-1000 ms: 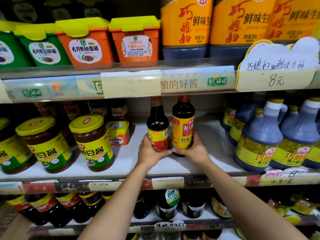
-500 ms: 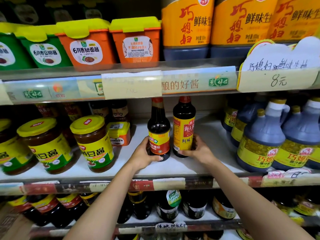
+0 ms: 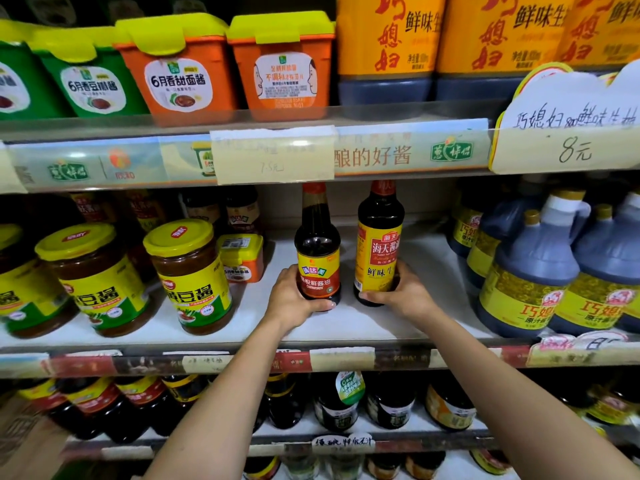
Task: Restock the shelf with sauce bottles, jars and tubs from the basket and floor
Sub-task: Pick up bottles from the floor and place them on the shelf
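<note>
Three shelf levels in view, store aisle, dim lighting. The middle shelf (image 3: 346,327) has a white deck with a price-strip rail along its front edge. Toward its left end: two yellow-lid jars (image 3: 187,275) of brown paste near the front edge, a small orange tub (image 3: 242,258) behind them, and more dark bottles in the back row. Toward its right end: grey-blue handled jugs (image 3: 530,271) with yellow labels, packed close together. The top shelf (image 3: 104,164) carries green tubs (image 3: 86,81) and orange tubs (image 3: 180,74) with yellow-green lids on the left and large yellow-label jugs (image 3: 384,46) on the right; a handwritten price card (image 3: 568,140) reading 8元 is clipped to its front edge on the right. The bottom shelf (image 3: 433,441) holds a row of dark bottles (image 3: 339,403). Both arms reach in from below to the mid-width of the middle shelf. The left hand (image 3: 291,299) is wrapped round the base of the red-label bottle (image 3: 317,251), thumb across the front low edge, fingers curled behind. The right hand (image 3: 405,296) clamps the lower body of the yellow-label bottle (image 3: 379,244), thumb under the front, fingers round the right side. Both bottles are upright, side by side with a gap between them, set back from the front edge, bases at deck level; can't tell if they are fully seated.
</note>
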A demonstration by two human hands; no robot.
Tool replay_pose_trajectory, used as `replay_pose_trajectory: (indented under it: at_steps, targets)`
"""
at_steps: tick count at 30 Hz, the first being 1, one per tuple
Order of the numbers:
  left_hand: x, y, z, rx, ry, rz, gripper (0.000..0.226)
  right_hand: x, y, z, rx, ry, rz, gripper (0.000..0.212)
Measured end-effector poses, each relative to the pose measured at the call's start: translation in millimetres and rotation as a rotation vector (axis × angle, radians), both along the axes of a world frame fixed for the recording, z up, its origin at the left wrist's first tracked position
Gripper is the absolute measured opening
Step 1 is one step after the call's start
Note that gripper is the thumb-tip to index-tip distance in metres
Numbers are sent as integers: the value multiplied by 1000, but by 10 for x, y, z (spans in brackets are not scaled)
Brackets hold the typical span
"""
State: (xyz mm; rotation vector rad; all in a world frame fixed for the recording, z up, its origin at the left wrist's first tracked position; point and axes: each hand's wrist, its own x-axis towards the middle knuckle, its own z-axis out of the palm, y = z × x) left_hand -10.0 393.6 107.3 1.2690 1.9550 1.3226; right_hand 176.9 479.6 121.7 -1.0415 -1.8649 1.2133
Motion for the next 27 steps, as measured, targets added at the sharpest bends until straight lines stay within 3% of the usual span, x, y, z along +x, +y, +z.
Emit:
replay_pose_trajectory:
  at_steps: [8, 14, 27]
  targets:
    - [118, 15, 7, -26, 157, 138, 76, -27, -12, -33, 39, -50, -81, 75]
    - [16, -48, 23, 44, -137, -65, 85, 68, 0, -36, -15, -28, -7, 80]
    - [-142, 333, 24, 81, -73, 10, 70, -119, 236, -88, -22, -70, -53, 83]
